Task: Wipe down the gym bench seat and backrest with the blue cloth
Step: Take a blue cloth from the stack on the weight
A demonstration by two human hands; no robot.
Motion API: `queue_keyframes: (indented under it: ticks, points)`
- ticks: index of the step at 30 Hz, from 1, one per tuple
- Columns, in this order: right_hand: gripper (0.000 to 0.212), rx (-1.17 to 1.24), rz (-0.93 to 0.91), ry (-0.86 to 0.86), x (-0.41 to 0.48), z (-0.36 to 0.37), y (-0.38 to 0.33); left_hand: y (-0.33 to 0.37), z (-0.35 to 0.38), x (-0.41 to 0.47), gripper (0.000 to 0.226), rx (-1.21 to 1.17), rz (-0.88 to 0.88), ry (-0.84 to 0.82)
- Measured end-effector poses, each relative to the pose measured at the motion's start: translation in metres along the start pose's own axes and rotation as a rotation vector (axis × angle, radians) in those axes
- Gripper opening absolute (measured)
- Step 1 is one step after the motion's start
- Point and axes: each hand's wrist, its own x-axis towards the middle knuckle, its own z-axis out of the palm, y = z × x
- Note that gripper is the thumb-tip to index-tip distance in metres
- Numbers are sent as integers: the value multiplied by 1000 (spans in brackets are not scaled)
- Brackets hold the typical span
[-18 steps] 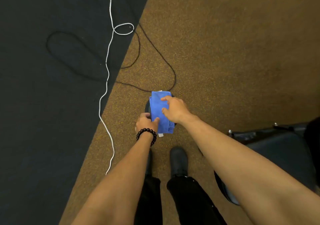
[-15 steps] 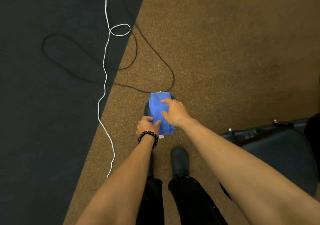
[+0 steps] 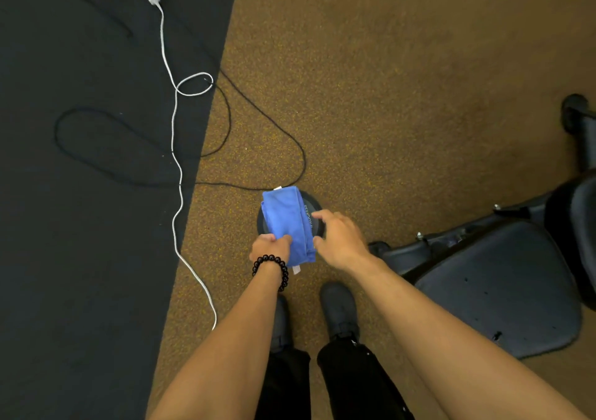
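Observation:
A folded blue cloth [image 3: 287,222] lies across a round black disc [image 3: 314,214] on the brown floor, just ahead of my feet. My left hand [image 3: 269,247], with a black bead bracelet on the wrist, pinches the cloth's near left corner. My right hand [image 3: 337,240] hovers beside the cloth's right edge with fingers spread and holds nothing. The black padded bench seat [image 3: 503,287] sits to my right, with part of the backrest [image 3: 580,226] at the frame's right edge.
A white cable [image 3: 174,129] and a thin black cable [image 3: 271,119] trail over the floor ahead; the black one runs to the disc. A black mat [image 3: 80,193] covers the left side. My two black shoes [image 3: 338,306] stand below the cloth.
My right hand has lifted off the cloth and shifted to its right side. The left hand keeps its grip on the near corner. The view has tilted, showing more of the bench.

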Motion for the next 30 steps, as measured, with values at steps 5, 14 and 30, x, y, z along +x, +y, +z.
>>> queue_keyframes:
  ticks: [5, 14, 30]
  points:
    - [64, 19, -53, 44, -22, -17, -2, 1, -14, -35, 22, 43, 400, -32]
    - [104, -123, -340, -137, -112, -53, -12, -2, -82, -113, 29, 423, 749, -449]
    - [26, 521, 171, -137, -262, 43, 198, -19, 38, -206, 42, 868, 865, -866]
